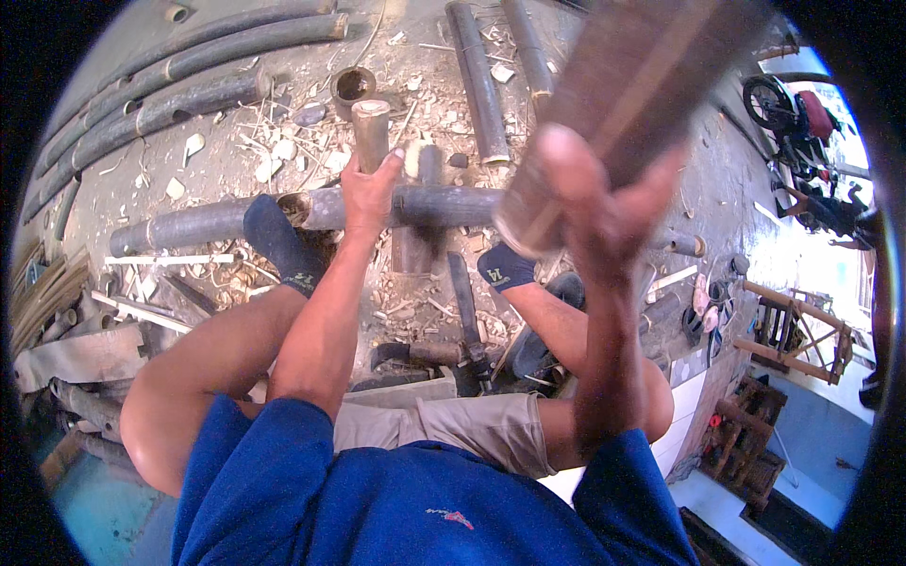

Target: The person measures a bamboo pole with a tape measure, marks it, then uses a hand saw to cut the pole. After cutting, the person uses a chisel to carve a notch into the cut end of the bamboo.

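- A short stick (372,135) is grasped upright in the left hand (368,193); its lower end is hidden by the fist.
- A thick dark piece of wood (656,80) is grasped in the right hand (609,203), raised and tilted; both are blurred by motion.
- A long dark pole (444,206) is laid crosswise on the floor (406,57), behind and below the left hand and stretched to both sides of it.
- A short hollow tube (353,87) is seen just beyond the left hand, near the stick's top.
- A dark blade (462,294) is placed between the two hands, nearer the body.
- Pale chips (283,151) are scattered around and beyond the left hand.
- More poles (222,52) are lined up well beyond it, to its left.
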Demonstrator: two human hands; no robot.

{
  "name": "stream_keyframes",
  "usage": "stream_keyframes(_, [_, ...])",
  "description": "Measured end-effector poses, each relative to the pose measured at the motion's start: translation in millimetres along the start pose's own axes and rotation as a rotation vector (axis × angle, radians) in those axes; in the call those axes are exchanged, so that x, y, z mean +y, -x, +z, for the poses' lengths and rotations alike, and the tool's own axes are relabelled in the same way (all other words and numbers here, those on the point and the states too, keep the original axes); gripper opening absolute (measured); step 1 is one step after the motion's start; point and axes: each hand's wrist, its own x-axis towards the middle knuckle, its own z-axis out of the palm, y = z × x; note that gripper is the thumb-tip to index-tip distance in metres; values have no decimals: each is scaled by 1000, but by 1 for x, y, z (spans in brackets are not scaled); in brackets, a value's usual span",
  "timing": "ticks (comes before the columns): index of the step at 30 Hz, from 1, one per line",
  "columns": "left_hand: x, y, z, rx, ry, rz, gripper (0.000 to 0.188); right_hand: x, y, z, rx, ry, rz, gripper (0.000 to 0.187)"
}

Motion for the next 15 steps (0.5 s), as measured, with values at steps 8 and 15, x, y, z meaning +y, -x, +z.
stream_keyframes(8, [-4,0,0,-20,-6,2,26,-44,-76,12,-524,645,-195,71])
stream_keyframes(15, [-2,-5,-2,-60,70,-51,21,-48,-72,37,-475,450,-54,73])
